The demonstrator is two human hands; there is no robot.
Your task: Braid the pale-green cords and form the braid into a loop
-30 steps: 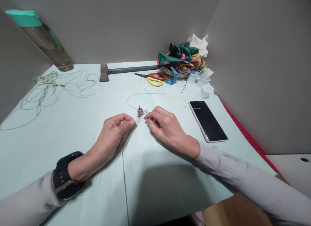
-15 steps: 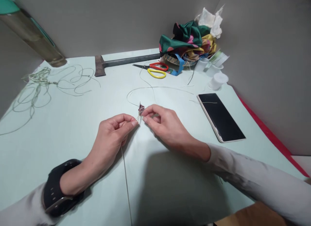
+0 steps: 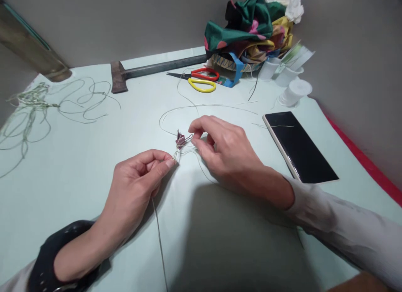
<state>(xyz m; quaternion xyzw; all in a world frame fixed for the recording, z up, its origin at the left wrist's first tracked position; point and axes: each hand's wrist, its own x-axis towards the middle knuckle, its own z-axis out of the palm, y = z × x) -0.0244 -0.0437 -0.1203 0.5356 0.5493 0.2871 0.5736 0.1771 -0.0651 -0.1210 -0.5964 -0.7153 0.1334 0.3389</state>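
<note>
A small dark purple binder clip [image 3: 180,140] with wire handles stands on the pale table, with thin cords tied at it. My left hand [image 3: 143,174], on the near left, pinches the thin cords [image 3: 176,155] just below the clip between thumb and index finger. One cord [image 3: 159,233] hangs from under this hand toward the near edge. To the right of the clip is my right hand [image 3: 224,147], thumb and index finger drawn together on a thin cord beside the clip's handle. Its fingertips partly hide what they grip. Another loose cord [image 3: 201,168] curves beneath this hand.
Behind lie scissors [image 3: 201,80] with red and yellow handles and a hammer [image 3: 118,77]. At right are a phone [image 3: 298,145], a white spool [image 3: 295,93] and a cloth heap [image 3: 248,28]. Tangled green cord [image 3: 34,99] and a bottle [image 3: 37,45] are at left.
My right hand has drawn away from the cords below the clip, up and to the right. My left hand keeps its pinch. The view has shifted slightly.
</note>
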